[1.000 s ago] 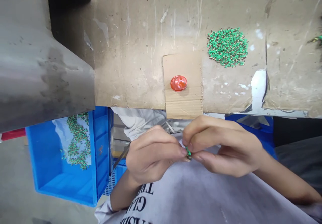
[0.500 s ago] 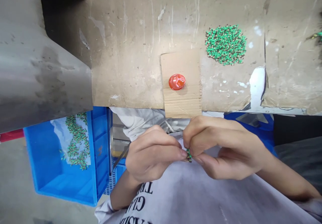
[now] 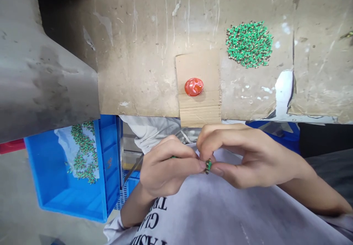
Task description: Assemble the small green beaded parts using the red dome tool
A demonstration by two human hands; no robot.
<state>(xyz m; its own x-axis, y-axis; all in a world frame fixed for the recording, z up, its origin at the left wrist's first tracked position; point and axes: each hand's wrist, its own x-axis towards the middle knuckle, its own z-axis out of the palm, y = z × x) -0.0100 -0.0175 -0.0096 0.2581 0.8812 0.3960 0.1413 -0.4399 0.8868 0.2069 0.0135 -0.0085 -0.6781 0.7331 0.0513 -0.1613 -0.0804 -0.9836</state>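
Observation:
Close to my chest, below the table's front edge, both hands meet at the fingertips. Between them is a small green piece (image 3: 208, 166) with brownish-gold ends, too small to name its kind. My left hand (image 3: 171, 166) is closed, its thumb and forefinger pinching the piece from one side; a speck of green also shows between its fingers. My right hand (image 3: 245, 158) is curled with thumb and fingertips at the piece's other side. On the table lies a pile of similar green pieces (image 3: 249, 44). A small red dish (image 3: 194, 87) with glossy red contents sits on a cardboard piece (image 3: 200, 67).
A blue crate (image 3: 66, 197) at lower left holds a white sheet with many more green pieces. Grey metal housing (image 3: 55, 76) stands at the table's left. The brown-covered table (image 3: 143, 61) has a torn white patch (image 3: 284, 87) near its front edge.
The right hand's fingers have shifted slightly left and up around the small green piece, which is turned a little and shows more. The whole view has moved slightly.

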